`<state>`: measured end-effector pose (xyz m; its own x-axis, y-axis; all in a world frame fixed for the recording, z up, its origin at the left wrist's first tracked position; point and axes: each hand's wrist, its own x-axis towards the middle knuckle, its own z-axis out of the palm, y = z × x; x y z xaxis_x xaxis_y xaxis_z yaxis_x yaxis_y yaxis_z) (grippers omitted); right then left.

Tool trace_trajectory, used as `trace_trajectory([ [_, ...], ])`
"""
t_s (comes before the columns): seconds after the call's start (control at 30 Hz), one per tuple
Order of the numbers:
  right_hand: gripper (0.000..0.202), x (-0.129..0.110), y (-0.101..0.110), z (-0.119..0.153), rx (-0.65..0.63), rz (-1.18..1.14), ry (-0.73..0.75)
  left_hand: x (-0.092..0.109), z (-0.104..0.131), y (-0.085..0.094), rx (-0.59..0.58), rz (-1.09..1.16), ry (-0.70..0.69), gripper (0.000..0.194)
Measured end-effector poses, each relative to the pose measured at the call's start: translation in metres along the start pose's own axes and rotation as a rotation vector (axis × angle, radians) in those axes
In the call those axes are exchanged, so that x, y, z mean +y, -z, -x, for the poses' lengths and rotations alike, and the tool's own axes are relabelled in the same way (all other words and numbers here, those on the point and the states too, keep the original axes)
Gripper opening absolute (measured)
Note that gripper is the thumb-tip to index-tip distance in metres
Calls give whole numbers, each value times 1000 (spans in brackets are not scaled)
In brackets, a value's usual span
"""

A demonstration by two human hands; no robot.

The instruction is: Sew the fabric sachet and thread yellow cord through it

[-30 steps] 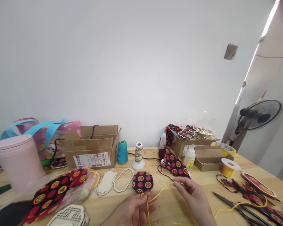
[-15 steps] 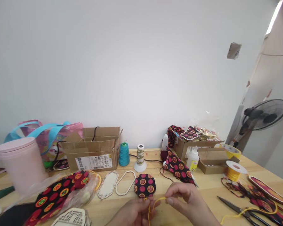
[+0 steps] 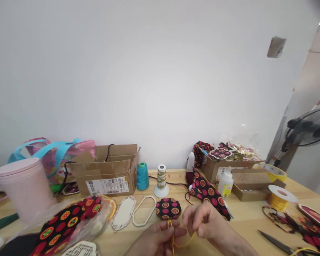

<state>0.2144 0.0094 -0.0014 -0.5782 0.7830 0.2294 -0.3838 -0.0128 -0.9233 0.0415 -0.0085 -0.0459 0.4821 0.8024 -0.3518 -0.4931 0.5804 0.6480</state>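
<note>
Hands (image 3: 181,231) pinching yellow cord (image 3: 173,241) together

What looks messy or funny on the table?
A patterned cloth strip spills across the table from near the brown box, which is heaped over its rim. The hands, left and right, pinch a yellow cord. Nothing looks broken.

Matt wooden table (image 3: 245,217), printed cloth pad (image 3: 168,208), brown cardboard box (image 3: 108,170).

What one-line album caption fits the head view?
Left hand and right hand work yellow cord beside a patterned fabric pad on a cluttered table.
</note>
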Motion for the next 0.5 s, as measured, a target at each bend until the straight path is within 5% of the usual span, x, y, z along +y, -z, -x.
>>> trace_trajectory([
  [0.27, 43, 16, -5, 1, 167, -164, -156, -9, -2, 8, 37, -146, -58, 28],
  [0.5, 11, 32, -2, -7, 280, 429, -135, -2, 7, -6, 97, -164, -39, 31],
])
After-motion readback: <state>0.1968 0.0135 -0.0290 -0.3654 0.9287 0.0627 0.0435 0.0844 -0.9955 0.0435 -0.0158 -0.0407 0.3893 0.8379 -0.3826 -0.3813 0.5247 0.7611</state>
